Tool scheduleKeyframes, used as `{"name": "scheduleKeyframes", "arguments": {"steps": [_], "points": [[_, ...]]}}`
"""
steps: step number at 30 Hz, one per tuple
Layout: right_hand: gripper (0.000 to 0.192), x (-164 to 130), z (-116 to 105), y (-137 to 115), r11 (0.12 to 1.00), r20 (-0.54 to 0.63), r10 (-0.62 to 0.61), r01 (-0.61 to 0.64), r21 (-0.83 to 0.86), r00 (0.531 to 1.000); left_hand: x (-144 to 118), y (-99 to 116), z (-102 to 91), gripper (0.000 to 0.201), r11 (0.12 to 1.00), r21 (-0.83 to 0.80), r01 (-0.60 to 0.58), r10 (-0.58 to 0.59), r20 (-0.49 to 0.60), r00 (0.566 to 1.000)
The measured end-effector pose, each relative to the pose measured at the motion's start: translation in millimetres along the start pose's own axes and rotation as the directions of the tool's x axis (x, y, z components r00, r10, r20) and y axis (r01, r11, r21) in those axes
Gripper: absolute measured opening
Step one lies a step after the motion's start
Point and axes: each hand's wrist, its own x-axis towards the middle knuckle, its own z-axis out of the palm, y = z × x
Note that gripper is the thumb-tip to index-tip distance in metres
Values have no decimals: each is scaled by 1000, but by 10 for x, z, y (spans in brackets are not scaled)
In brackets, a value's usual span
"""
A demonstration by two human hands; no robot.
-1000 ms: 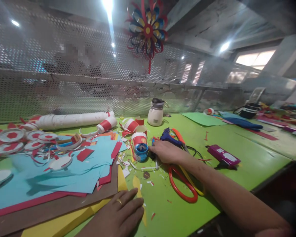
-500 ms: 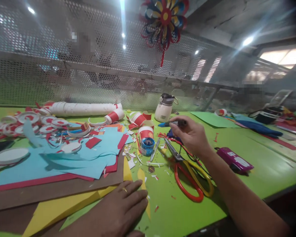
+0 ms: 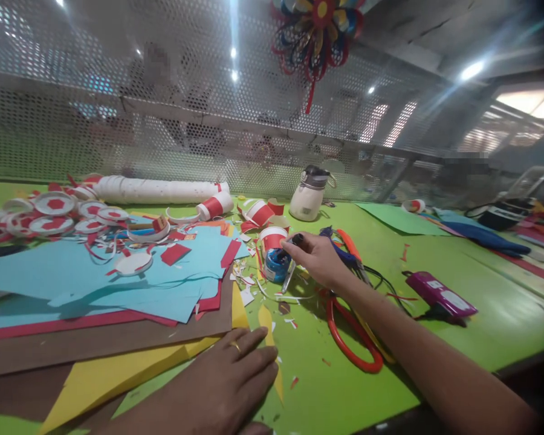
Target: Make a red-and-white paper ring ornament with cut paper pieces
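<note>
Two bare hands are over the green bench (image 3: 435,338). The right hand (image 3: 320,260) reaches forward, its grip pinched around a dark marker-like tool (image 3: 294,241), whose lower end dips toward the small blue pot (image 3: 276,266) just in front of a red-and-white paper cup (image 3: 272,237). The left hand (image 3: 229,386) lies flat and open, palm down, fingers spread on the edge of a yellow paper sheet (image 3: 118,377), grasping nothing. Red-handled scissors (image 3: 351,344) lie beneath the right forearm, touching the bench. Blue paper sheets (image 3: 118,281) are stacked on red and brown ones to the left, with paper scraps scattered between them and the pot. A white flask (image 3: 309,199) stands farther back, and a purple device (image 3: 439,293) lies well off to the right.
</note>
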Motion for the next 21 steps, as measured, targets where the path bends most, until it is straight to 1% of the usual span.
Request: {"name": "scheduleKeyframes", "arguments": {"steps": [2,4,7,9,12,14,16,19,21], "points": [[28,-10,6,-6,1000,35,-1,2,-27,999,-7,10,-5,41,999,-30,14,-13,8,1000],[28,-27,-11,-29,999,37,-14,15,-46,999,-13,17,-7,41,999,-48,20,-19,11,1000],[28,-54,-61,-79,995,2,-29,29,-91,1000,-10,29,-24,42,998,-61,31,-29,23,999],[29,-63,-93,-105,993,-28,-35,32,-113,999,4,41,-52,40,997,-56,47,-43,64,997],[32,-42,-112,-111,997,-69,-21,16,-70,997,33,53,-90,41,997,-35,67,-62,131,989],[34,-2,-101,-88,1000,-65,17,-18,-16,998,45,52,-93,43,998,-27,63,-58,151,987],[35,48,-77,-48,997,-21,64,-64,33,998,41,47,-75,43,998,-32,58,-53,139,989],[38,114,-38,22,985,57,144,-149,89,988,18,43,-42,40,996,-60,64,-60,72,996],[39,137,-17,63,974,69,193,-199,108,979,7,46,-31,40,995,-78,65,-62,48,997]]}}
